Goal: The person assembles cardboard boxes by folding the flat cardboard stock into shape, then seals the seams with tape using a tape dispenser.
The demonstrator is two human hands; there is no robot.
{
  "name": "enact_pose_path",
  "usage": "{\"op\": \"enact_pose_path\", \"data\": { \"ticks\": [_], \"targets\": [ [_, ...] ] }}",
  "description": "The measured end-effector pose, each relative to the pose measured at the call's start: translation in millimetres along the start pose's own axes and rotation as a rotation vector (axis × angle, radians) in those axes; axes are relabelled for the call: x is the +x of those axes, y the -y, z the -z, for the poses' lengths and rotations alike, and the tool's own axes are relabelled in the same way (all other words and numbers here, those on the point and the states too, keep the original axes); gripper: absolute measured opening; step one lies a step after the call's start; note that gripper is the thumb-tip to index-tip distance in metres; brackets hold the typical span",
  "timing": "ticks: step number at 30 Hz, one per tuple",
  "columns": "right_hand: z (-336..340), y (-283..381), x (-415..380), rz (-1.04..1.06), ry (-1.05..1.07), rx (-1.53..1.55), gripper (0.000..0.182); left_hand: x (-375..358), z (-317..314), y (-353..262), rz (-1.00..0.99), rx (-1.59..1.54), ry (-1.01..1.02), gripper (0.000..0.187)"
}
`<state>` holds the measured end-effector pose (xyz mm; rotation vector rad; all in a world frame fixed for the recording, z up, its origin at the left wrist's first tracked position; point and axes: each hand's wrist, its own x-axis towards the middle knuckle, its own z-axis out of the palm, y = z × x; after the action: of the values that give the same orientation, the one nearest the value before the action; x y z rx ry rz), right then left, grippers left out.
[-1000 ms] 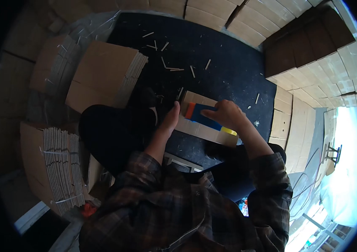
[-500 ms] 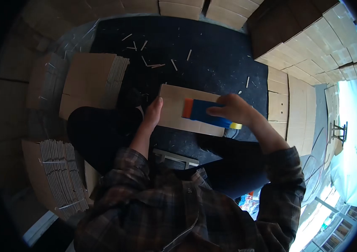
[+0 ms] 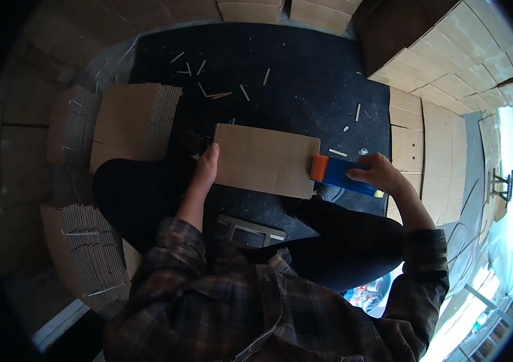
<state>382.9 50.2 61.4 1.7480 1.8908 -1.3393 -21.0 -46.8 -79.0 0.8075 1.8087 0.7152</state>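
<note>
A small brown cardboard box point(image 3: 265, 161) lies across my lap, its broad face up. My left hand point(image 3: 207, 163) is closed on the box's left edge, thumb on top. At the box's right edge, my right hand point(image 3: 378, 175) grips a blue hand-held tape dispenser point(image 3: 344, 175) with an orange front and a yellow end. The orange front is at or just over the box's right edge; whether it touches cannot be made out. The box's underside is hidden.
Bundled flat cardboard stands at left, one stack point(image 3: 127, 123) behind another point(image 3: 84, 247). Stacked cartons point(image 3: 443, 66) rise at the back right. Scraps of cardboard point(image 3: 244, 92) litter the dark floor mat point(image 3: 305, 72). A low wooden frame point(image 3: 250, 229) sits between my legs.
My right hand has moved right with the tape dispenser, from over the middle of the box to its right edge. The box and my left hand have shifted slightly left in view.
</note>
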Motion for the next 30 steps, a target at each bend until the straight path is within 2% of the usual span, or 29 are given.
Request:
{"op": "enact_pose_path", "data": {
  "ticks": [3,5,6,8,12,13,15,18,21,23,26,28,30],
  "targets": [
    [-6,-9,10,-0.032,-0.005,0.037,0.054,-8,-6,-9,-0.145,0.721,-0.288,0.063],
    [-10,-16,14,-0.027,-0.012,0.048,0.058,-15,-17,-18,-0.255,1.194,-0.475,0.069],
    [-11,-20,15,-0.029,-0.016,0.055,0.058,-20,-25,-22,-0.263,1.198,-0.474,0.069],
    [-13,-25,16,0.001,-0.029,0.064,0.063,-37,-46,-31,-0.402,1.314,-0.211,0.081],
    [-8,-14,11,-0.06,-0.001,0.089,0.067,-64,-107,-57,-0.642,1.169,0.156,0.105],
    [-8,-14,11,-0.068,-0.002,0.079,0.068,-67,-122,-63,-0.647,1.172,0.16,0.105],
    [-7,-14,12,-0.074,-0.006,0.072,0.069,-71,-143,-71,-0.807,1.169,0.266,0.113],
    [-5,-19,11,-0.083,0.027,0.048,0.07,-69,-151,-72,-0.873,1.087,0.252,0.12],
    [-7,-26,7,-0.046,0.01,0.094,0.068,-69,-151,-70,-0.869,1.09,0.25,0.117],
    [-2,-35,4,0.051,0.082,0.148,0.064,-69,-153,-70,-0.864,1.095,0.246,0.117],
    [13,-59,-4,0.042,0.08,0.145,0.06,-67,-152,-67,-0.857,1.102,0.243,0.118],
    [16,-82,-6,0.036,0.017,0.156,0.064,-67,-153,-67,-0.862,1.11,0.24,0.118],
    [22,-96,-5,0.024,0.033,0.106,0.058,-66,-154,-67,-0.855,1.111,0.241,0.119]
  ]
}}
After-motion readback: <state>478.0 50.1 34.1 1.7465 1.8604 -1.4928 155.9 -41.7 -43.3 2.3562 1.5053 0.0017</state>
